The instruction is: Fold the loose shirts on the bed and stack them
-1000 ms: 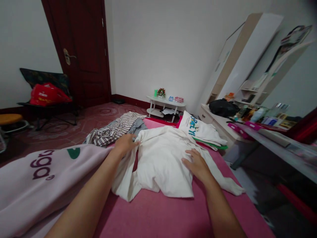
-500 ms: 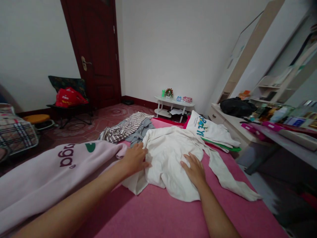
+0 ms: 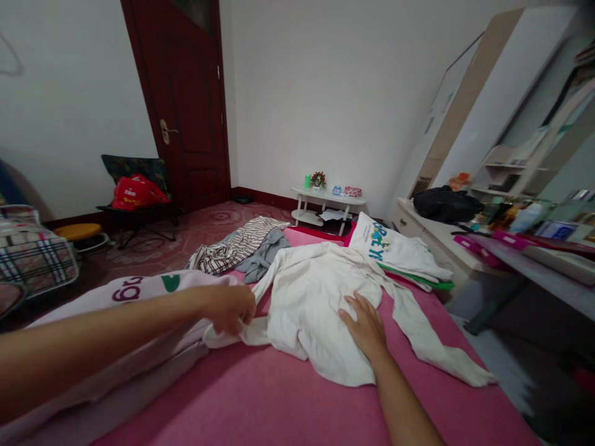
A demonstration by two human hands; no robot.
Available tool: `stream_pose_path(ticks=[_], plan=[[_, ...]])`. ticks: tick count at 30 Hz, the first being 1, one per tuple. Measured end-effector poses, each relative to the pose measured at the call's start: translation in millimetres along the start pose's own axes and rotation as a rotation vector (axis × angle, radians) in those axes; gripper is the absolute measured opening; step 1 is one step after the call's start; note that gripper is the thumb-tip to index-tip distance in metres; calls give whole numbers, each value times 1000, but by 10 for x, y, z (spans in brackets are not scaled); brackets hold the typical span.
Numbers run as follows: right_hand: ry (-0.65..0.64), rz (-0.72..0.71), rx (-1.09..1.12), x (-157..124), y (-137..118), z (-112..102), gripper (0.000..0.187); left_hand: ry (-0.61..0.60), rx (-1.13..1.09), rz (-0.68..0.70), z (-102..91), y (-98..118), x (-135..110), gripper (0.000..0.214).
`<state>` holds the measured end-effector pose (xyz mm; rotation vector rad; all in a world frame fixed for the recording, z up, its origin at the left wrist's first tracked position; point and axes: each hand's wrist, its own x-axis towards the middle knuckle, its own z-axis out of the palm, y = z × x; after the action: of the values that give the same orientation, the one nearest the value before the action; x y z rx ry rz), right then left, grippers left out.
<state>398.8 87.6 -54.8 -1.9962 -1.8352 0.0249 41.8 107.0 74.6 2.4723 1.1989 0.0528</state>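
Observation:
A white long-sleeved shirt [image 3: 316, 303] lies spread on the pink bed cover [image 3: 260, 396], a little wrinkled. My left hand [image 3: 231, 308] is closed on its left sleeve, close to the body of the shirt; the fingertips are partly hidden and slightly blurred. The other sleeve stretches out toward the lower right. Flat on the right part of the shirt rests my right hand [image 3: 365, 325], fingers spread. A pale pink sweatshirt [image 3: 153, 347] with dark lettering lies at the left, partly covered by my left forearm.
Striped and grey clothes [image 3: 242, 248] lie heaped on the bed's far left. A folded stack with a white printed shirt [image 3: 395, 248] is at the far right. Beyond stand a small white table [image 3: 330, 197], a chair with a red bag [image 3: 139, 192], and a cluttered desk [image 3: 539, 272] along the right.
My left hand has moved left and toward me, drawing the left sleeve outward from the shirt's body. My right hand stays flat on the shirt. The view has shifted slightly.

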Motion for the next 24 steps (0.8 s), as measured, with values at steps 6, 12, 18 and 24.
stream_pose_path(ticks=[6, 12, 18, 24], plan=[[11, 11, 21, 6, -4, 1, 45, 345, 219, -298, -1405, -202, 652, 21], [13, 6, 58, -2, 13, -9, 44, 644, 372, -240, -924, -259, 961, 51], [14, 22, 78, -2, 12, -12, 44, 278, 360, 89, 171, 206, 595, 24], [72, -22, 189, 18, 72, 18, 40, 78, 183, 362, 683, 505, -82, 28]])
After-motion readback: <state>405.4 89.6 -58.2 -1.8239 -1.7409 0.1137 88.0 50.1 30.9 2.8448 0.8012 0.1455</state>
